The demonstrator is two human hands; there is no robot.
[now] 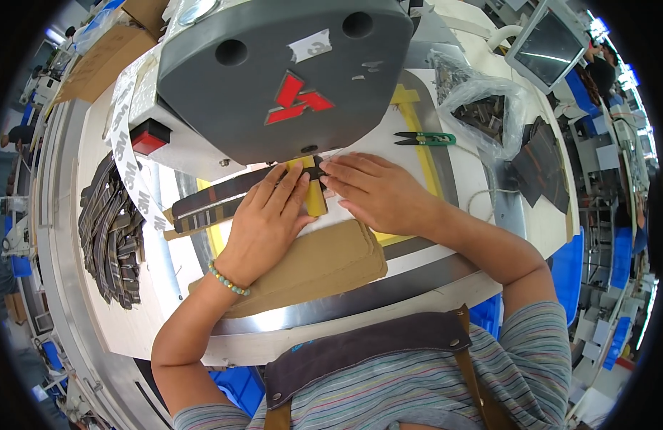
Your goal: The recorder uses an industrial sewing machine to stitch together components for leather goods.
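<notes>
Under the grey machine head (274, 64), my left hand (267, 222), with a beaded bracelet at the wrist, lies with fingers outstretched over a dark striped strip (215, 198) and a yellow piece (315, 201). My right hand (381, 195) lies just right of it, fingers extended, fingertips at a small dark piece on the yellow one; what exactly they touch is partly hidden. A brown cardboard piece (317, 265) rests below both hands. Green-handled thread snips (432, 139) lie to the upper right of my right hand.
A heap of dark strips (109, 236) is at left, beside hanging white printed tape (130, 165). At right are a plastic bag of small parts (482, 118), dark flat pieces (543, 168) and a screen (546, 50). Blue bins (568, 269) stand beside the table.
</notes>
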